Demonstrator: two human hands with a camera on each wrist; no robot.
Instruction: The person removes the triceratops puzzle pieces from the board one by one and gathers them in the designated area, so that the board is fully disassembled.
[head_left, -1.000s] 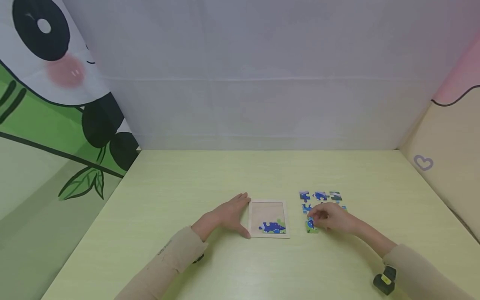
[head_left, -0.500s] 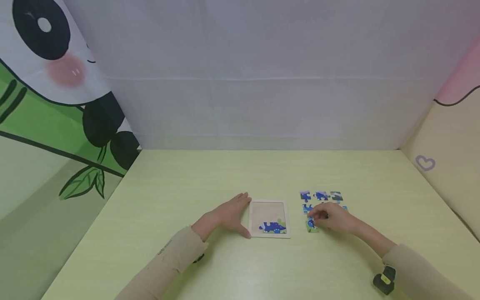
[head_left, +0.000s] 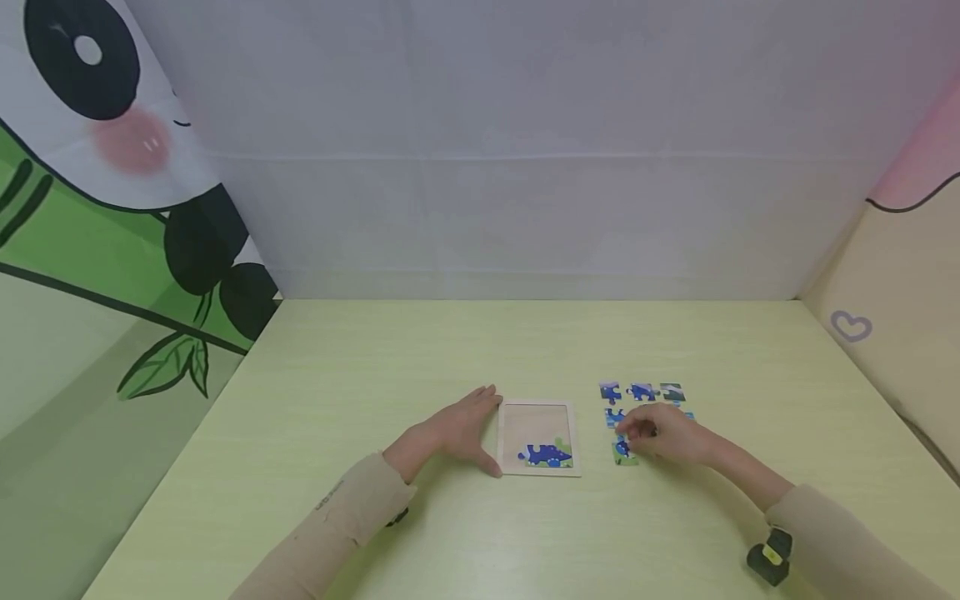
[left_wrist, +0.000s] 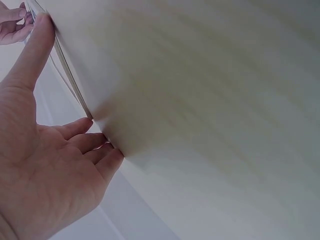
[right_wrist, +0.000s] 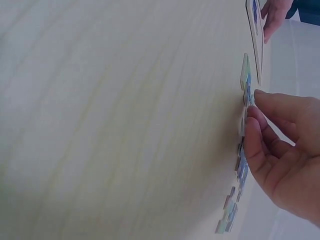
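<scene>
In the head view, my left hand (head_left: 465,429) spreads its thumb and fingers along the left edge of a square wooden puzzle frame (head_left: 537,402). The left wrist view has its fingertips (left_wrist: 116,156) touching the table beside that frame. Inside the frame, blue-and-green puzzle pieces (head_left: 547,455) lie joined along the bottom right. Right of it, my right hand (head_left: 667,433) is bent over loose pieces, thumb and fingers pinching the top of a green-and-blue puzzle piece (head_left: 624,452) lying on the table. In the right wrist view the fingers (right_wrist: 255,145) partly hide the pieces.
More loose puzzle pieces (head_left: 642,392) lie in rows behind and beneath my right hand, some covered by it. A pale wood-grain table (head_left: 390,358) extends around everything. A grey cloth wall (head_left: 480,208) stands along its back edge, with printed panels at both sides.
Both hands stay almost where they were. The frame and pieces show no clear movement.
</scene>
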